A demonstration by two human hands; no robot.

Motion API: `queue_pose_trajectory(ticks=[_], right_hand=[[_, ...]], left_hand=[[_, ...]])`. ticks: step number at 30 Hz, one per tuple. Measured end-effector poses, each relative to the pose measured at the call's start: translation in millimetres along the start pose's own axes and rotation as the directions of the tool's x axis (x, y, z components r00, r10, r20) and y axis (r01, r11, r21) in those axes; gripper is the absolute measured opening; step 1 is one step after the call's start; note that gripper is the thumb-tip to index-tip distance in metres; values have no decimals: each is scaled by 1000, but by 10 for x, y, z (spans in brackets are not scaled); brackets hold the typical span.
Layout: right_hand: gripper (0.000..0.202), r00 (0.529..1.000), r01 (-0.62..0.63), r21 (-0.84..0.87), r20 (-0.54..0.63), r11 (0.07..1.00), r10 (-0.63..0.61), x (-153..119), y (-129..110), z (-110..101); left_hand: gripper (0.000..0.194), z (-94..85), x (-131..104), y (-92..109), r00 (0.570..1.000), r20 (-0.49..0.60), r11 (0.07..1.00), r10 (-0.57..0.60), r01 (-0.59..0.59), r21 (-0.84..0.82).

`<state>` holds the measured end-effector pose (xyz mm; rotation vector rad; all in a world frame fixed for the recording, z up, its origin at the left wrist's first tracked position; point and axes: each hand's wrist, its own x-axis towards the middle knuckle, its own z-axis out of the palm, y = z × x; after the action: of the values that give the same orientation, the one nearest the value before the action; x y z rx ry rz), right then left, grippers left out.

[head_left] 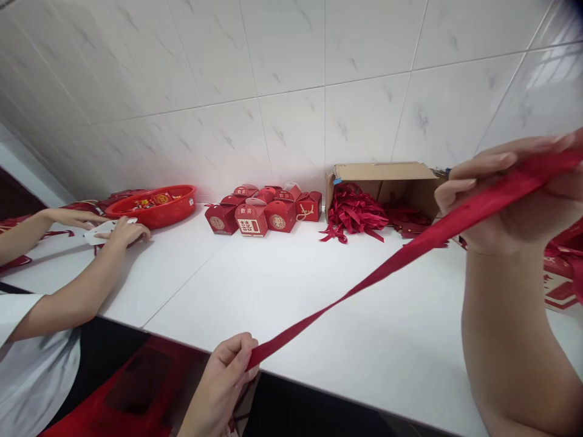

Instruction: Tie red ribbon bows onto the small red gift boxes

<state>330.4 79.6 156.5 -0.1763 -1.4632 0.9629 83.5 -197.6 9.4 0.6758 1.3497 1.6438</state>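
A long red ribbon (378, 273) stretches diagonally upward to the right between my two hands, slightly twisted along its lower part. My left hand (225, 370), low at the table's front edge, pinches one end between thumb and fingers. High on the right, my right hand (510, 194) has its fingers curled, and the ribbon runs across it and out of the picture. Part of that grip is cut off by the frame edge. A heap of red ribbons (357, 209) spills from an open cardboard box (387, 172) against the wall.
Several small red gift boxes (251, 218) stand grouped by the tiled wall. A red basin (175, 209) with wrapped sweets is further left. Beside it, a co-worker's hands (121, 230) handle a white piece on the white table (291, 273). More red boxes (560, 273) lie at far right.
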Motion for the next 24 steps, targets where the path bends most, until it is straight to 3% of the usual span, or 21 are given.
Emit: queue_pose_trajectory(ticks=[2, 4, 6, 8, 10, 13, 18, 20, 24], right_hand=[[51, 987, -37, -45, -155, 998, 30, 39, -13, -21], [53, 943, -132, 180, -280, 975, 179, 97, -2, -57], [58, 865, -175, 466, -348, 867, 362, 156, 34, -113], [73, 794, -158, 575, -409, 803, 449, 194, 81, -190], [87, 762, -136, 563, -466, 815, 449, 205, 117, -271], [88, 784, -81, 479, -511, 874, 353, 198, 130, -336], [39, 829, -7, 269, -537, 963, 156, 197, 90, -171], [22, 876, -14, 233, -466, 972, 124, 184, 86, -87], [13, 957, -213, 81, -182, 974, 225, 121, 89, -32]], left_hand=[[52, -10, 10, 20, 1000, -1, 999, 3, -3, 34], [50, 1, 79, 80, 1000, 7, 994, 7, -7, 109], [43, 38, 252, 177, 999, 2, 964, 46, -45, 262], [30, 95, 549, 295, 985, -14, 870, 172, -145, 470], [29, 162, 954, 412, 954, -46, 692, 295, -181, 699], [39, 272, 1659, 561, 930, -65, 588, 363, -174, 790], [54, 466, 2640, 749, 895, -23, 362, 446, -157, 919], [67, 520, 2879, 796, 885, -40, 287, 464, -108, 952], [76, 533, 3118, 796, 904, -46, 169, 425, -29, 985]])
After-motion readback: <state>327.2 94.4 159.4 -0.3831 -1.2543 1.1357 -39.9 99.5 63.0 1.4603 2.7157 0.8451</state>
